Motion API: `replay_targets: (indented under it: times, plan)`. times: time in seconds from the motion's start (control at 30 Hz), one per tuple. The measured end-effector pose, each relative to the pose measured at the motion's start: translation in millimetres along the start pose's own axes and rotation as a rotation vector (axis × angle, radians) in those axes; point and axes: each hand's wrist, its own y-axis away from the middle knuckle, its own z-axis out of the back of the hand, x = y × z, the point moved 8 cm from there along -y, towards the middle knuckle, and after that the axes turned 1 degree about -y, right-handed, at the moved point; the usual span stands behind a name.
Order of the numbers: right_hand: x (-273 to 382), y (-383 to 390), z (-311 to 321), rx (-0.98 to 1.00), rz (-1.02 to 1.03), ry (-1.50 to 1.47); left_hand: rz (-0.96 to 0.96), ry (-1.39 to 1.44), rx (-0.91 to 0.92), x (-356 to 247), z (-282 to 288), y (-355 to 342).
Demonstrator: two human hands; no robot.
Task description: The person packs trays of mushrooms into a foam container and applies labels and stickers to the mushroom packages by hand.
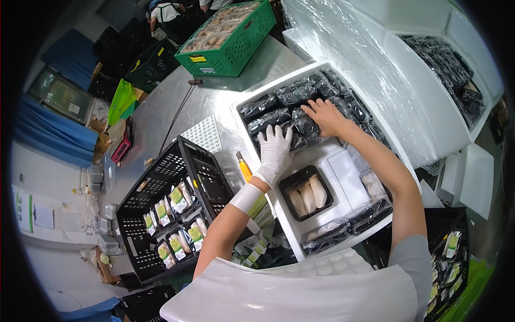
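A white foam box stands in front of me, its far part packed with rows of black film-wrapped trays. My left hand, in a white glove, lies with fingers spread on a wrapped tray at the box's left side. Bare and with its fingers apart, my right hand touches a wrapped tray near the middle; its fingertips partly hide the packs. In the near part of the box sits a black tray of pale, thick-stemmed mushrooms. More wrapped packs line the near wall.
A black crate of labelled mushroom packs stands at left. On the metal table are a yellow-handled knife, a white dotted sheet and a green crate. Another foam box stands at right; people work at the back.
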Motion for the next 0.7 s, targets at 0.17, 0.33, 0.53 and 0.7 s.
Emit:
replay_targets:
  times: [0.17, 0.33, 0.53, 0.7]
  plan:
    - [23, 21, 2, -0.066, 0.015, -0.086, 0.034, 0.111, 0.144, 12, -6, -9]
    - [15, 26, 1, -0.095, 0.039, -0.139, 0.0, 0.136, 0.064, 10, 4, -15]
    - [24, 24, 66, -0.108, 0.166, -0.093, 0.017, 0.353, 0.149, 22, 24, -5]
    - [35, 36, 177, -0.258, 0.135, -0.046, 0.009, 0.615, -0.215, 45, 124, 30]
